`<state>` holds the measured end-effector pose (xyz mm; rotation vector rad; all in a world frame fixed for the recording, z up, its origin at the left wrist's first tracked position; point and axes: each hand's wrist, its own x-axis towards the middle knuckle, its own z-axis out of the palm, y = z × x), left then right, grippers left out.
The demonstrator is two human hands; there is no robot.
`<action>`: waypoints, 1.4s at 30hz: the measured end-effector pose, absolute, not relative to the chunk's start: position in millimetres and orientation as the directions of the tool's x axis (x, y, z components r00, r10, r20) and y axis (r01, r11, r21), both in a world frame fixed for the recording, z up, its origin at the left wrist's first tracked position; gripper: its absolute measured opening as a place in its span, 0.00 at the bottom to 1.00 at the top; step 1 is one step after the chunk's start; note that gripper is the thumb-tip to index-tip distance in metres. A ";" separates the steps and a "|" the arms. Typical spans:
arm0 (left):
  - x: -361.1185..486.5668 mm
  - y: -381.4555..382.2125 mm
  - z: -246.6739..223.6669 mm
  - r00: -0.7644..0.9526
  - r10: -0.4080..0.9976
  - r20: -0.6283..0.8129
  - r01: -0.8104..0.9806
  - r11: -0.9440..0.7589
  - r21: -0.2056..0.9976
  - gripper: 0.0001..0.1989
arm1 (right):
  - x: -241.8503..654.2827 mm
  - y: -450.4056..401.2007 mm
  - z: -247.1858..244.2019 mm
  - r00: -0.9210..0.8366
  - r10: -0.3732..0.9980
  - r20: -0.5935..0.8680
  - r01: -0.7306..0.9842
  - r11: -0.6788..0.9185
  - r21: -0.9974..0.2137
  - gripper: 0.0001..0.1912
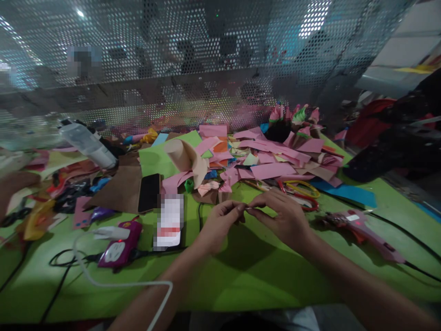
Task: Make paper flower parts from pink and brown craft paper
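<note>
My left hand (225, 223) and my right hand (281, 216) meet over the green table (241, 285), fingertips almost touching. Both are closed in a pinch. A tiny pale pinkish bit (247, 209) shows between the fingertips, too small to name. Just beyond my left hand lie a small pink paper swirl (225, 186) and a brown paper piece (206, 196). To the right of my right hand rests a pink hot glue gun (361, 230) on its side. Red-handled and yellow-handled scissors (303, 189) lie beyond that hand.
Pink paper strips (272, 171) heap up at the back, with paper swirls (299, 114) behind them. Beige paper rolls (179, 154), a dark phone (149, 193), a lit phone (168, 223) and a purple power strip (120, 243) with cables lie left. A water bottle (87, 143) leans at the back left.
</note>
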<state>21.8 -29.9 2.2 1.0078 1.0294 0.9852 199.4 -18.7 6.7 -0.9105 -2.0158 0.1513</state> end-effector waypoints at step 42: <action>23.3 -29.2 2.3 0.218 0.951 -0.217 -0.187 0.259 0.947 0.19 | 199.3 -19.8 4.7 -0.356 0.628 0.692 0.584 0.728 -0.360 0.03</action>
